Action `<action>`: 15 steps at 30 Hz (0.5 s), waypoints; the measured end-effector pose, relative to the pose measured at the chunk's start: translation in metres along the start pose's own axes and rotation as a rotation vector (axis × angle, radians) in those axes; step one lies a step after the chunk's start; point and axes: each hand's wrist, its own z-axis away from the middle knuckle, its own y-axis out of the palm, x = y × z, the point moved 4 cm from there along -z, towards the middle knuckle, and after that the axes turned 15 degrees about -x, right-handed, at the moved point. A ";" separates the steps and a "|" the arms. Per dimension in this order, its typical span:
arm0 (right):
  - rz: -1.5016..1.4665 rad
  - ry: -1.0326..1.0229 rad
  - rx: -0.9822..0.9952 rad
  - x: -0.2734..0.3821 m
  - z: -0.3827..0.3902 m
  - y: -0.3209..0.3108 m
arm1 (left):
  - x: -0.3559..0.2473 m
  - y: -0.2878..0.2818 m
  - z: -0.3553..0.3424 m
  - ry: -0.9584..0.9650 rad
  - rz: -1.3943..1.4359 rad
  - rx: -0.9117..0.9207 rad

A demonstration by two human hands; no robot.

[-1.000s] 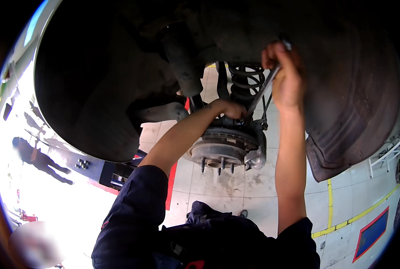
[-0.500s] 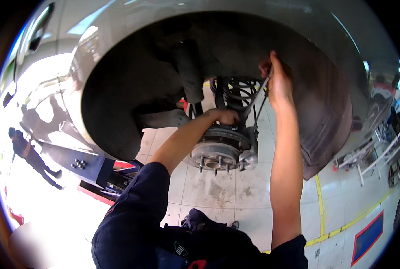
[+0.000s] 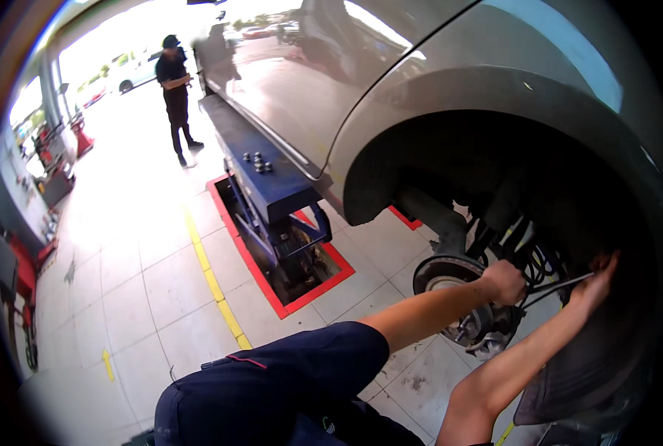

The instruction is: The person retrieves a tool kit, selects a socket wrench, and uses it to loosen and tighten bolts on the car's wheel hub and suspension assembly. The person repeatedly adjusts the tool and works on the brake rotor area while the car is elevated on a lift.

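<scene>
Brake disc sits on the bare hub inside the wheel arch of the raised silver car. The left hand is curled over its top edge; the right hand pinches a thin metal rod (a slim tool, seemingly). If the rod slips, knuckles could strike the coil spring close behind.
</scene>
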 end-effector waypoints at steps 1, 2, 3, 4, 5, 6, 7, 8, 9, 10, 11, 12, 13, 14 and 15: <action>0.004 0.007 -0.011 -0.003 0.002 0.004 | 0.003 0.003 0.003 0.030 0.002 -0.048; 0.009 0.031 -0.076 0.003 0.025 0.014 | 0.007 0.003 0.006 0.033 -0.003 -0.115; 0.002 0.054 -0.064 -0.008 0.006 0.007 | 0.009 0.003 0.008 0.038 -0.006 -0.183; 0.014 0.018 -0.045 -0.012 -0.002 0.000 | 0.009 0.003 0.009 0.056 -0.004 -0.239; 0.029 -0.018 -0.024 -0.012 -0.004 -0.004 | 0.010 0.003 0.009 0.056 -0.017 -0.239; 0.058 -0.035 -0.006 -0.013 -0.006 -0.006 | 0.009 0.003 0.009 0.057 -0.029 -0.238; 0.093 -0.047 0.008 -0.013 -0.007 -0.008 | 0.008 0.004 0.010 0.052 -0.037 -0.230; 0.076 -0.090 -0.002 -0.006 0.007 -0.003 | 0.008 0.003 0.010 0.070 -0.056 -0.221; 0.106 -0.108 0.001 -0.004 0.011 -0.003 | 0.008 0.001 0.010 0.080 -0.051 -0.242; 0.097 -0.087 -0.015 -0.002 0.014 -0.002 | 0.007 0.000 0.011 0.097 -0.044 -0.258; 0.089 -0.066 -0.032 -0.003 0.016 -0.001 | 0.007 -0.001 0.012 0.114 -0.036 -0.274; 0.094 -0.073 -0.021 -0.006 0.016 -0.002 | 0.009 0.000 0.013 0.088 -0.040 -0.251; 0.098 -0.091 -0.010 -0.005 0.013 -0.003 | 0.008 0.002 0.012 0.098 -0.045 -0.248; 0.101 -0.111 0.001 -0.004 0.011 -0.005 | 0.007 0.003 0.010 0.108 -0.049 -0.245; 0.094 -0.121 0.015 -0.004 0.011 -0.007 | 0.007 0.005 0.010 0.119 -0.053 -0.241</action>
